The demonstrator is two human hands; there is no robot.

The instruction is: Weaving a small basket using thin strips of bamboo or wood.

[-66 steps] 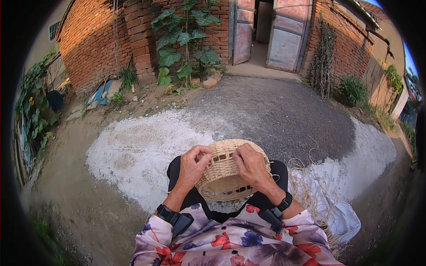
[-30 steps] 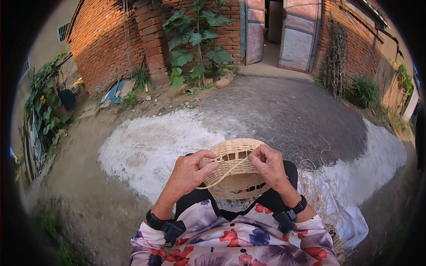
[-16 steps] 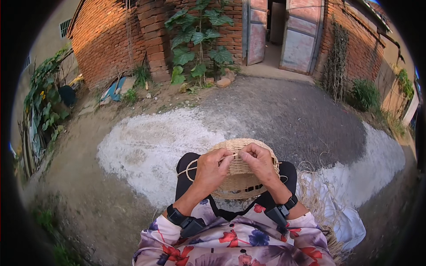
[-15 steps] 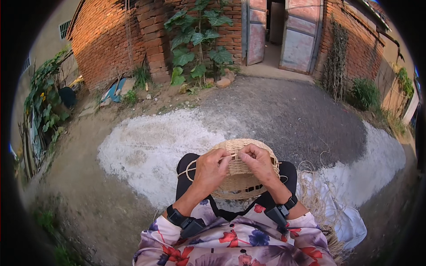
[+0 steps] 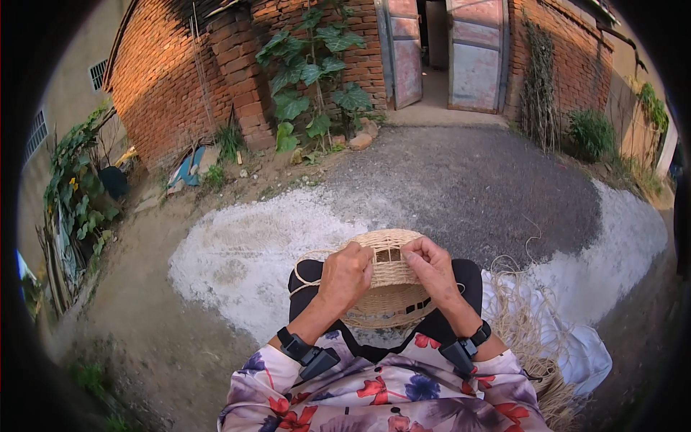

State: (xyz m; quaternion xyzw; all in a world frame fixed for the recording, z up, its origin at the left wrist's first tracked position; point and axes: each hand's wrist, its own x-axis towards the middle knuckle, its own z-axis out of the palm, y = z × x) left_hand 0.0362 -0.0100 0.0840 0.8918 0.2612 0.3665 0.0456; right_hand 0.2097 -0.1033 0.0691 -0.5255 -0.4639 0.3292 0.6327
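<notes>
A pale woven basket rests between my dark-clad knees, and a gap crossed by upright strands shows in its weave near the far rim. At the gap's left side my left hand is closed, fingers curled; a straw cord loops out from it over my left knee. Thumb and fingertips of my right hand pinch the basket's edge at the gap's right side. What lies inside the fingers of either hand is partly hidden.
To my right a tangled heap of straw cord lies by a white plastic sack. Ahead, dark gravelly ground leads to a metal double door, partly open. A brick wall and a climbing plant stand at the back.
My hands have moved apart, the left slightly left and the right slightly right, uncovering the gap in the weave. The strand seen between them no longer shows. The view has turned slightly.
</notes>
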